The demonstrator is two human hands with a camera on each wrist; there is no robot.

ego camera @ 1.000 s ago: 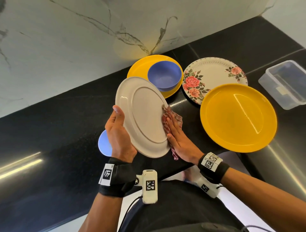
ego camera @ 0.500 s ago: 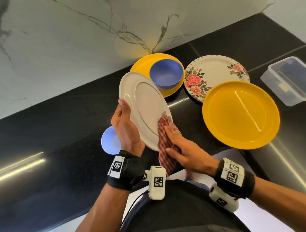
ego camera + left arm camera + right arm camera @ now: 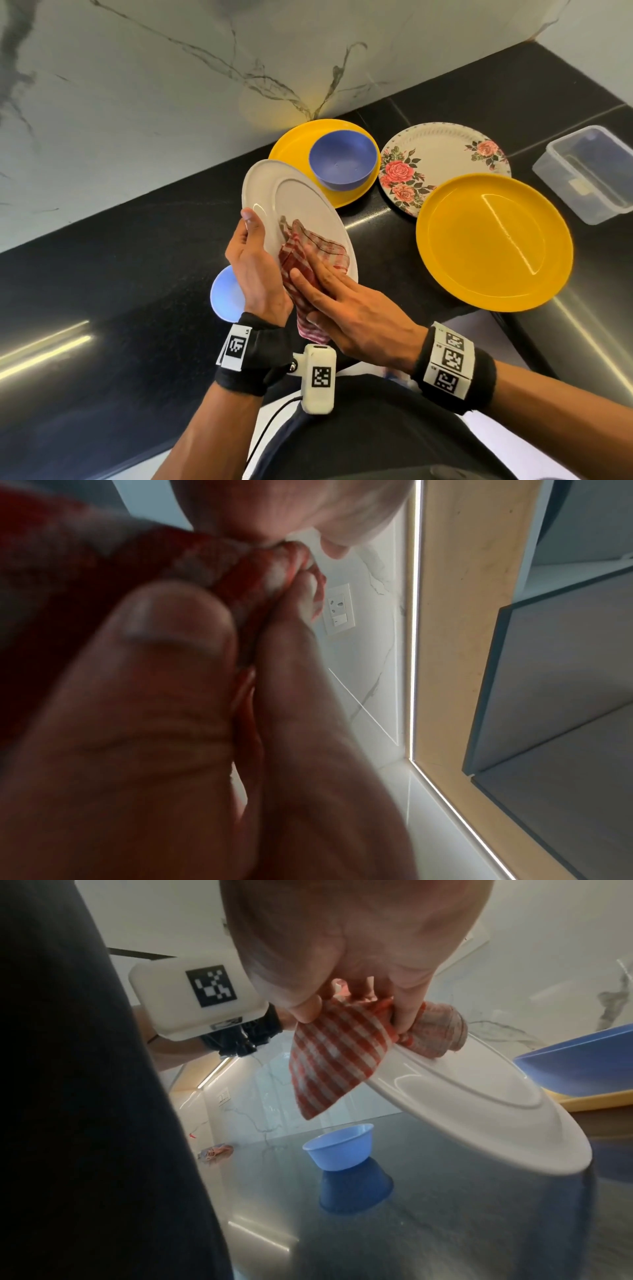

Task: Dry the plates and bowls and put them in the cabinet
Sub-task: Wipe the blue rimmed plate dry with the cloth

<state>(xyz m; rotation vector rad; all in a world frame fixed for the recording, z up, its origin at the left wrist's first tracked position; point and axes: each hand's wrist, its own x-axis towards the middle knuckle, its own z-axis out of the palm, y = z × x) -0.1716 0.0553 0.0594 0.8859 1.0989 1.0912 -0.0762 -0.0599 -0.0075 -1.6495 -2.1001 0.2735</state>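
I hold a white plate [image 3: 294, 202] tilted above the black counter [image 3: 120, 274]. My left hand [image 3: 255, 246] grips its left rim, thumb on the face and fingers hidden behind. My right hand [image 3: 329, 287] holds a red checked cloth [image 3: 318, 253] against the plate's lower face, fingers laid along it. In the right wrist view the fingertips bend over the bunched cloth [image 3: 329, 1064] on the plate [image 3: 479, 1096], and a corner hangs below the palm. The left wrist view is blurred, filled by fingers and red cloth.
On the counter behind stand a yellow plate [image 3: 294, 147] holding a blue bowl [image 3: 342, 161], a floral plate [image 3: 442, 150] and a second yellow plate [image 3: 493, 240]. A small light-blue bowl [image 3: 222, 294] sits under my left hand. A clear container [image 3: 589, 171] is at the right.
My right hand has slid the cloth from the plate's right edge down onto its lower face, close to my left hand. The plate has stayed in my left hand's grip.
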